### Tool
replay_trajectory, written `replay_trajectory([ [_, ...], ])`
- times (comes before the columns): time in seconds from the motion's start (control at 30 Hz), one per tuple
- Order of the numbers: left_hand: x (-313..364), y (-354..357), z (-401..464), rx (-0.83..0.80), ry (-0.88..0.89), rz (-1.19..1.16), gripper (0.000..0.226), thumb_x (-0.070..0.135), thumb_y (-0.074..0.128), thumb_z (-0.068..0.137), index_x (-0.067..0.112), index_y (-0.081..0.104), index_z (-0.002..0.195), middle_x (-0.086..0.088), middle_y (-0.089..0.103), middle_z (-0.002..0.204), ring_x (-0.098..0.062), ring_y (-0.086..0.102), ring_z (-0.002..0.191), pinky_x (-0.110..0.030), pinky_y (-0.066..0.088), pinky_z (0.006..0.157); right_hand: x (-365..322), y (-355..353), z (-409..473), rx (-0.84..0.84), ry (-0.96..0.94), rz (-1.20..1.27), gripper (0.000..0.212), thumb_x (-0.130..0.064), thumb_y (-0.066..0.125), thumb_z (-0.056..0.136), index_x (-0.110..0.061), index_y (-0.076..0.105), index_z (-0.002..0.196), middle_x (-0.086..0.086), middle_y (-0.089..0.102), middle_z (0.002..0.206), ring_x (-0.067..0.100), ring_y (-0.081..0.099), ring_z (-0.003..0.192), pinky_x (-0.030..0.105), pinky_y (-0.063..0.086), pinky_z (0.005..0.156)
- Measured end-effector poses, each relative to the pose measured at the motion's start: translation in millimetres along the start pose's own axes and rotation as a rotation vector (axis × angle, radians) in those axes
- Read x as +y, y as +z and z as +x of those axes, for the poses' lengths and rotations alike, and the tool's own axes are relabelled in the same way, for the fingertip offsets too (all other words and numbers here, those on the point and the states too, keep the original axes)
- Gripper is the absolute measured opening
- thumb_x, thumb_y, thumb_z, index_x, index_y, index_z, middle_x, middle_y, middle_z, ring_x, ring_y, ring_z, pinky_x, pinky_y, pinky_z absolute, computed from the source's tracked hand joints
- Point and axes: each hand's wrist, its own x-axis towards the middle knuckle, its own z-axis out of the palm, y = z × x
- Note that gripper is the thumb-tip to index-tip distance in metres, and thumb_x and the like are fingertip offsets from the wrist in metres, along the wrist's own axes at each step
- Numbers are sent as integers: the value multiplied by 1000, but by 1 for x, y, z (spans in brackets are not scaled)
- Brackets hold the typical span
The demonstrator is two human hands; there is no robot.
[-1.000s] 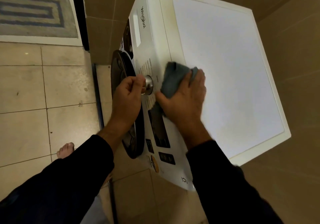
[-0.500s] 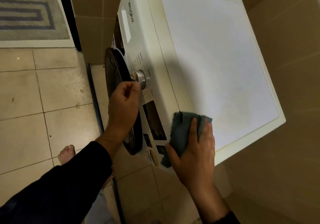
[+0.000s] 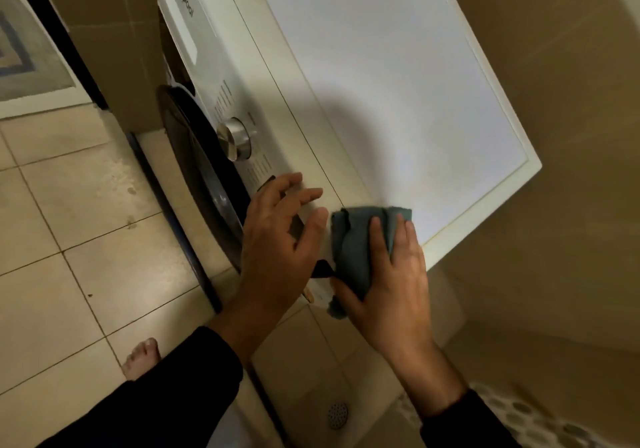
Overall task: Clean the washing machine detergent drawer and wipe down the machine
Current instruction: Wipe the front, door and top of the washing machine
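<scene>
The washer [image 3: 363,66] stands against tan tiled walls, seen from above, its white top filling the upper middle of the view. The right hand [image 3: 391,284] presses a folded grey-blue cloth [image 3: 356,239] onto the near front corner of the washer, where the top meets the control panel. Its fingers lie nearly straight over the cloth, while the thumb curls round the cloth's lower edge, so its grip holds the cloth against the machine. Part of the cloth hangs down over the front face below the hand.

The left hand [image 3: 280,243] is just beside the cloth, over the dark display on the front panel. Its grip is wide, with the fingers spread and relaxed and nothing held; whether the fingertips touch the panel cannot be told. Above it on the panel sits the silver dial [image 3: 235,139], apart from both hands. The dark round door [image 3: 197,170] bulges out to the left of the panel. The detergent drawer front [image 3: 183,28] lies at the far end of the panel, flush and closed.

A bare foot [image 3: 142,357] stands on the beige floor tiles, and a round drain [image 3: 337,414] shows in the floor below the hands. A striped mat [image 3: 24,56] lies at the upper left.
</scene>
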Motion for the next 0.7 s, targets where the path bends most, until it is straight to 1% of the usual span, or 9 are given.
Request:
replay_trajectory([
  [0.1, 0, -9, -4, -5, 5, 11, 40, 43, 48, 93, 20, 64, 123, -3, 50, 138, -17, 41, 130, -29, 44, 99, -8, -3, 14, -3, 70, -6, 109, -71, 57, 74, -24, 3, 156, 10, 0, 164, 28, -5, 151, 50, 12, 121],
  [0.17, 2, -15, -9, -8, -4, 16, 41, 44, 48, 93, 20, 64, 122, -2, 51, 136, -15, 43, 128, -15, 38, 98, -22, -3, 27, 16, 134, 23, 112, -72, 57, 73, -22, 3, 156, 10, 1, 164, 29, -5, 150, 50, 10, 122],
  [0.2, 3, -18, -11, -24, -13, 22, 42, 45, 47, 93, 20, 64, 122, -1, 52, 135, -14, 44, 127, -10, 35, 96, -27, -2, 32, 37, 161, 34, 109, -75, 53, 74, -22, 5, 157, 11, 3, 164, 31, -3, 150, 50, 10, 121],
  [0.27, 5, -22, -18, -82, -24, 49, 47, 49, 44, 91, 20, 64, 122, 0, 54, 133, -12, 44, 124, -10, 33, 92, -34, 1, 35, 81, 197, 57, 105, -83, 37, 78, -21, 6, 157, 12, 5, 163, 32, -1, 150, 50, 8, 121],
  [0.4, 10, -20, -32, -199, -48, 68, 51, 53, 42, 88, 22, 62, 124, 3, 54, 132, -8, 43, 122, -9, 31, 88, -32, 11, 18, 126, 157, 68, 96, -83, 20, 84, -21, 11, 157, 13, 7, 163, 32, 2, 150, 53, 13, 120],
  [0.43, 11, -18, -34, -224, -51, 62, 50, 53, 42, 88, 23, 61, 124, 5, 54, 132, -7, 43, 122, -8, 32, 88, -27, 12, 11, 138, 133, 71, 94, -81, 22, 85, -21, 14, 157, 14, 10, 163, 33, 4, 150, 54, 14, 120],
  [0.57, 3, -11, -43, -267, -74, 23, 46, 52, 44, 88, 24, 61, 120, 8, 56, 125, -9, 50, 118, -6, 37, 85, 2, 25, -20, 224, 100, 110, 93, -61, 64, 80, -18, 25, 153, 16, 18, 160, 33, 10, 150, 55, 21, 118],
  [0.63, -2, -10, -51, -260, -143, -15, 34, 49, 50, 90, 28, 59, 116, 18, 54, 114, -7, 52, 110, -8, 40, 81, 10, 40, -36, 248, 179, 210, 98, -61, 65, 78, -22, 16, 155, 10, 7, 163, 29, 6, 151, 52, 23, 117],
  [0.7, -4, -8, -61, -249, -232, -63, 18, 37, 57, 95, 31, 57, 113, 24, 51, 106, -5, 55, 100, -17, 44, 79, 10, 62, -51, 241, 300, 449, 101, -51, 68, 81, -35, 2, 155, 0, 1, 164, 31, 21, 148, 55, 37, 111],
])
